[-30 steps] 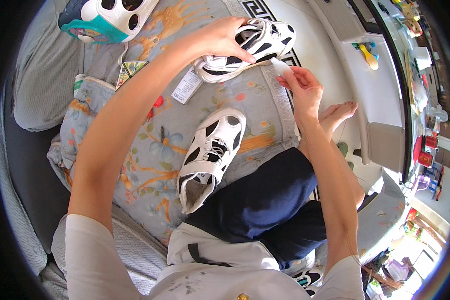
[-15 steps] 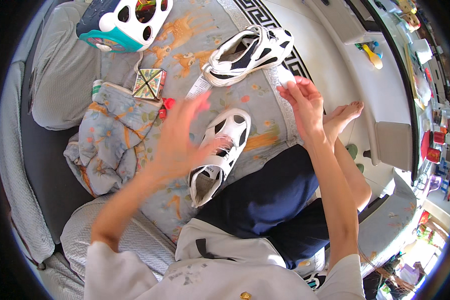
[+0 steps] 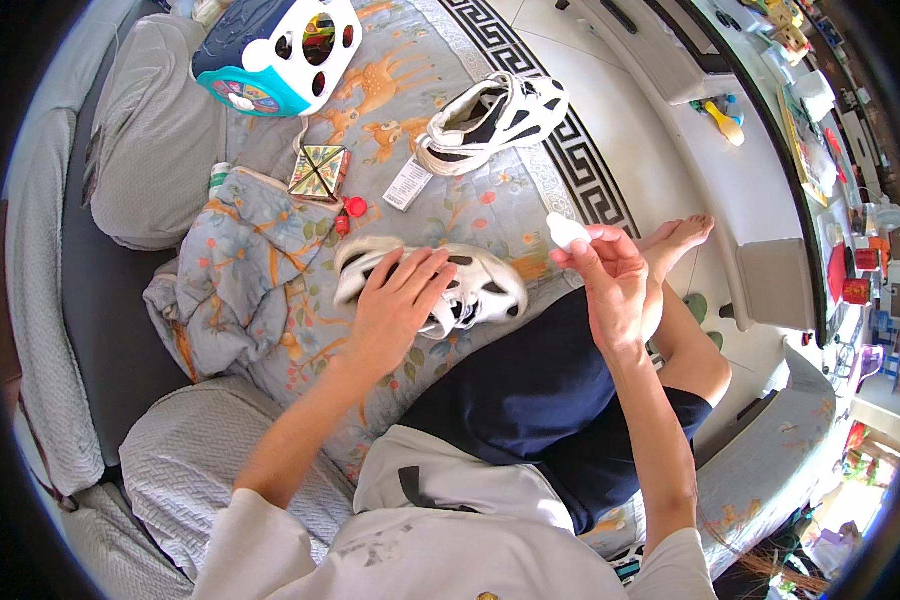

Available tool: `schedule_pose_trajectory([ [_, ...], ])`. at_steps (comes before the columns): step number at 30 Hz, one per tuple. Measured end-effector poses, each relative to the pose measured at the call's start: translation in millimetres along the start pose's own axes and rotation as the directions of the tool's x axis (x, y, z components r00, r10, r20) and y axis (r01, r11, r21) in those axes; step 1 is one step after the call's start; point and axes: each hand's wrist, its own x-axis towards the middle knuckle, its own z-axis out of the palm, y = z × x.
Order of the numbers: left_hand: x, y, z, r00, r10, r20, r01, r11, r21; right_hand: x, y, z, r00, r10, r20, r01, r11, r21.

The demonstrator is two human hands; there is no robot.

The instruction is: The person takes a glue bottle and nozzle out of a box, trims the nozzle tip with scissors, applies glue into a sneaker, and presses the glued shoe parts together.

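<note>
The near white-and-black sneaker (image 3: 490, 290) lies crosswise on the patterned cover, slightly blurred. Over its middle rests my left hand (image 3: 400, 300), fingers bent a little across the top; the thumb is hidden. My right hand (image 3: 610, 280) is raised above my knee, pinching a small white bottle (image 3: 567, 232) with a narrow tip between thumb and fingers. Farther off, the other white-and-black sneaker (image 3: 495, 120) sits with its opening showing. Beside its heel is a white printed label or packet (image 3: 407, 185). A small red bottle (image 3: 343, 225) and a round red cap (image 3: 355, 207) lie left of it.
A patterned box (image 3: 318, 172) stands near a crumpled floral cloth (image 3: 240, 260). Behind them is a white, blue and teal toy cube (image 3: 270, 75). Grey cushions (image 3: 150, 130) line the left. My bent legs in dark shorts (image 3: 520, 390) lie at the near right.
My left hand has come down onto the near sneaker, which has swung from lengthwise to crosswise. My right hand has lowered slightly with the white bottle. The view has shifted a little.
</note>
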Motion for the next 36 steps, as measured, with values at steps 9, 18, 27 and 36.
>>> schedule_pose_trajectory([
  [9,-12.3,-21.6,29.2,0.991,-0.049,-0.125,0.030,0.988,-0.150,3.7,9.1,16.0,0.997,0.057,0.057,-0.052,0.994,-0.091],
  [18,-13.7,-28.4,35.0,0.990,-0.022,-0.139,0.001,0.989,-0.149,13.0,24.5,29.8,0.985,0.141,0.094,-0.123,0.977,-0.174],
  [27,2.0,-47.5,32.7,0.998,0.057,-0.017,-0.059,0.979,-0.197,37.2,48.7,41.4,0.962,0.126,0.242,0.067,0.750,-0.658],
  [36,15.6,-70.9,14.3,0.963,0.181,0.200,-0.110,0.941,-0.319,46.0,57.3,63.5,0.904,0.013,0.428,0.344,0.574,-0.743],
])
